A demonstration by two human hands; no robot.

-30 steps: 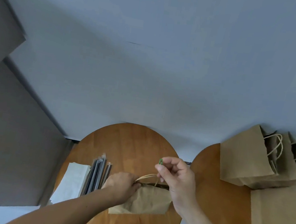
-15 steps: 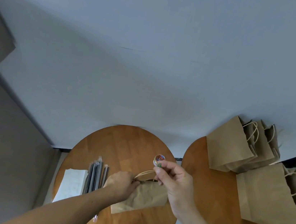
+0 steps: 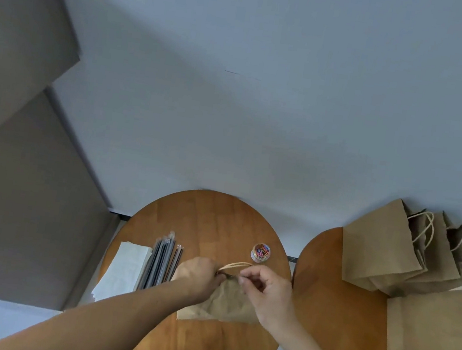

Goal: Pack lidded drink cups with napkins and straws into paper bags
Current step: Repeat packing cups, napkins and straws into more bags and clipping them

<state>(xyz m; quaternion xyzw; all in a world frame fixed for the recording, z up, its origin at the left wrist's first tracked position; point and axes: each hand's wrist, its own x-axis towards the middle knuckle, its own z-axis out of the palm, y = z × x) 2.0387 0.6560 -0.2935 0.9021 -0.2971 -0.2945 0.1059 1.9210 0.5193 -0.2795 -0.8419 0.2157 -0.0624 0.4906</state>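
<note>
A brown paper bag (image 3: 224, 303) lies on the round wooden table (image 3: 211, 222) with its top pinched together and its twine handle (image 3: 234, 264) looping up. My left hand (image 3: 196, 276) grips the bag's top edge from the left. My right hand (image 3: 270, 294) pinches a small paper clip against that same edge from the right; the clip barely shows between the fingertips. Wrapped straws (image 3: 162, 260) and a stack of white napkins (image 3: 126, 269) lie left of the bag. No cup is visible; the bag's inside is hidden.
A small round tub of coloured paper clips (image 3: 260, 252) stands just beyond my right hand. On a second round table (image 3: 323, 289) to the right stand several paper bags (image 3: 376, 246), with another bag (image 3: 431, 342) nearer me. A grey wall rises behind.
My right hand, which held the clip raised above the bag, has come down to the bag's top edge. The clip tub is uncovered now. My left hand keeps its grip.
</note>
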